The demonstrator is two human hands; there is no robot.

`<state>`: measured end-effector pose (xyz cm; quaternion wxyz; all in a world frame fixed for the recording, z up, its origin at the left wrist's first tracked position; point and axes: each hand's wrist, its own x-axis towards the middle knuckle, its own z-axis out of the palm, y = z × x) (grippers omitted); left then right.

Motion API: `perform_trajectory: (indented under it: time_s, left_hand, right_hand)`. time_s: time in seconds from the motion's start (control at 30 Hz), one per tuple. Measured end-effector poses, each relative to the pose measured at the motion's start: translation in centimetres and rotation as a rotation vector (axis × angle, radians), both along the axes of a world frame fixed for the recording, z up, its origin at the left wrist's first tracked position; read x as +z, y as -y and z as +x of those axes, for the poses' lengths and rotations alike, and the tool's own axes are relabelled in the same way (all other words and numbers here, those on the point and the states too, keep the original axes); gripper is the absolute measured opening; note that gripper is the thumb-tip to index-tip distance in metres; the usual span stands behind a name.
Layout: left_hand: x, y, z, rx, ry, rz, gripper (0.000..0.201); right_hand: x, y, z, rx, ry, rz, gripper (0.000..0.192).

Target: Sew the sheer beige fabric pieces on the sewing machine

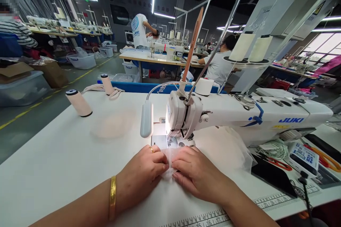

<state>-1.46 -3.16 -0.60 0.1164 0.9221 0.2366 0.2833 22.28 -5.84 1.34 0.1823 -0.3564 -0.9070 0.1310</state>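
While both hands press flat, the left hand point(145, 170) and right hand point(195, 172) pin a sheer fabric piece point(170, 159) near the worktop's front edge, below the sewing machine point(239, 117); flimsy and slippery, it is probably best pinched along its edges.

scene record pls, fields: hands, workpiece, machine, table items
left hand: left hand flat on the sheer fabric piece, fingertips pinching its fold
right hand: right hand on the same piece, fingertips meeting the left
workpiece: in front of the needle area
machine: white sewing machine, lamp lit
table items: thread spool, scissors, printed ruler
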Motion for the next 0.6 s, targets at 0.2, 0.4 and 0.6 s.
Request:
perform_trajectory:
  time_s: [0.2, 0.4, 0.6]
  left_hand:
    - [0.1, -0.5, 0.2, 0.021, -0.014, 0.026, 0.029]
    - [0.0, -1.3, 0.3, 0.052, -0.035, 0.094, 0.028]
    - [0.0, -2.1, 0.4, 0.082, -0.045, 0.158, 0.028]
  right_hand:
    - [-0.4, -0.3, -0.1, -0.065, 0.045, -0.038, 0.004]
    - [-1.2, -0.8, -0.2, -0.140, 0.083, -0.011, 0.006]
    - [-1.3, -1.0, -0.3, -0.141, 0.064, 0.052, 0.009]
